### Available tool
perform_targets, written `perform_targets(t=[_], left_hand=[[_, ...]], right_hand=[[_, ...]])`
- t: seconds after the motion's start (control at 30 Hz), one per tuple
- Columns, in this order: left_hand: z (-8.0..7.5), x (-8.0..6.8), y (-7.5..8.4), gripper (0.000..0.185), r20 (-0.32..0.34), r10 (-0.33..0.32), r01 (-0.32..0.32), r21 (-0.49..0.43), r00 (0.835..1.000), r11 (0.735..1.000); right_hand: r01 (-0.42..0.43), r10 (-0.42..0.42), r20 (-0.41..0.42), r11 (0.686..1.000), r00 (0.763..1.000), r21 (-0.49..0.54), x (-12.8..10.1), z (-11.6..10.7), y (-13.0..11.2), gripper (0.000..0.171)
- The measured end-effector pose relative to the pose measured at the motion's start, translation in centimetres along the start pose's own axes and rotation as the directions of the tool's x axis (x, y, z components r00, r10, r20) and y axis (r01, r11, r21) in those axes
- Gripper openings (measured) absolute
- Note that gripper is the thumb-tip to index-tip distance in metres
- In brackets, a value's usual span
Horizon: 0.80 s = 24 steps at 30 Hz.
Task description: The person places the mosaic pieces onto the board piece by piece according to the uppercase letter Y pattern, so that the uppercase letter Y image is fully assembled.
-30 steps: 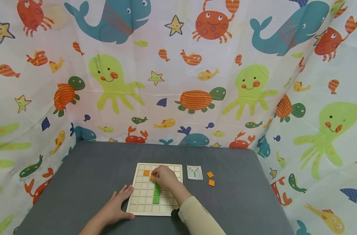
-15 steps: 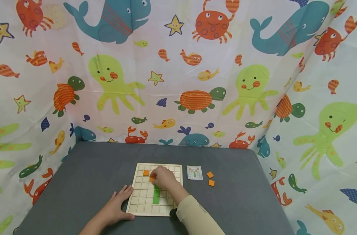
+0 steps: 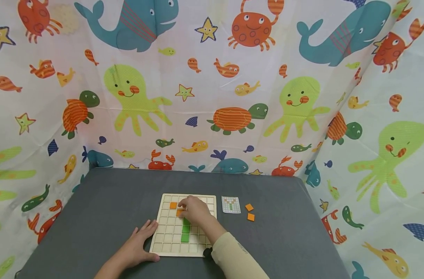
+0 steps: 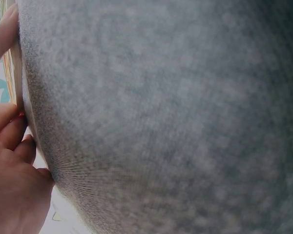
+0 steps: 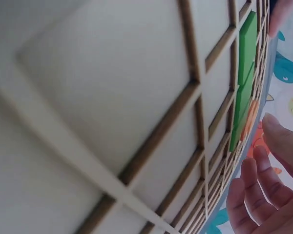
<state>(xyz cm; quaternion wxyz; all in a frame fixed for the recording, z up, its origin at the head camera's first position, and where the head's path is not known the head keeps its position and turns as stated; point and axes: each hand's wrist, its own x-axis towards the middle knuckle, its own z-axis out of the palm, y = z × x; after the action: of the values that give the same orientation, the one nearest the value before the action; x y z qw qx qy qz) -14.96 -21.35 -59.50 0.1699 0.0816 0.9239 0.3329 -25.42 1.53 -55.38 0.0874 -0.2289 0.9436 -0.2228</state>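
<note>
A pale wooden grid board (image 3: 167, 237) lies on the grey table. My right hand (image 3: 196, 211) is over its upper middle, fingertips by an orange square tile (image 3: 179, 213) in a cell. In the right wrist view, the thumb and fingers of the right hand (image 5: 271, 190) stand apart, near orange on the board. Another orange tile (image 3: 173, 205) sits up and left. Green tiles (image 3: 185, 232) run down the middle, partly under the hand. My left hand (image 3: 138, 245), fingers spread, touches the board's left side and lower left corner; the left wrist view shows its fingers (image 4: 14, 129) at an edge.
Right of the board lies a small card (image 3: 231, 205) printed with a coloured grid. Two loose orange tiles (image 3: 249, 207) lie beyond it on the table (image 3: 281, 236). A curtain (image 3: 205, 135) with sea animals surrounds the table's back and sides.
The orange tile under my right hand has shifted slightly left and toward me, into a cell. The right fingertips have since lifted a little off it. My left hand stays put.
</note>
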Motion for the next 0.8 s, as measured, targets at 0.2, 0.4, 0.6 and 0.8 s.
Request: perform_targets(t=[0.2,0.4,0.6,0.8], left_hand=[[0.0,0.2,-0.1,0.119,0.012,-0.015,0.015,0.003,1.0,1.0],[0.0,0.2,-0.1,0.12,0.014,-0.029,0.029,0.003,0.999,1.0],[0.0,0.2,-0.2,0.12,0.003,-0.018,0.018,0.005,1.0,1.0],[0.1,0.1,-0.3,0.12,0.004,-0.014,0.014,0.003,1.0,1.0]], right_hand=[[0.019,-0.018,-0.024,0.999,1.0,0.051,-0.9,-1.0,0.3,0.032],[0.014,-0.009,-0.071,0.997,0.997,0.075,-1.8,-1.5,1.1,0.042],[0.0,0.016,-0.138,0.993,0.99,0.116,-3.2,-2.3,1.8,0.044],[0.014,0.014,-0.189,0.989,0.982,0.15,-4.8,-2.6,2.6,0.042]])
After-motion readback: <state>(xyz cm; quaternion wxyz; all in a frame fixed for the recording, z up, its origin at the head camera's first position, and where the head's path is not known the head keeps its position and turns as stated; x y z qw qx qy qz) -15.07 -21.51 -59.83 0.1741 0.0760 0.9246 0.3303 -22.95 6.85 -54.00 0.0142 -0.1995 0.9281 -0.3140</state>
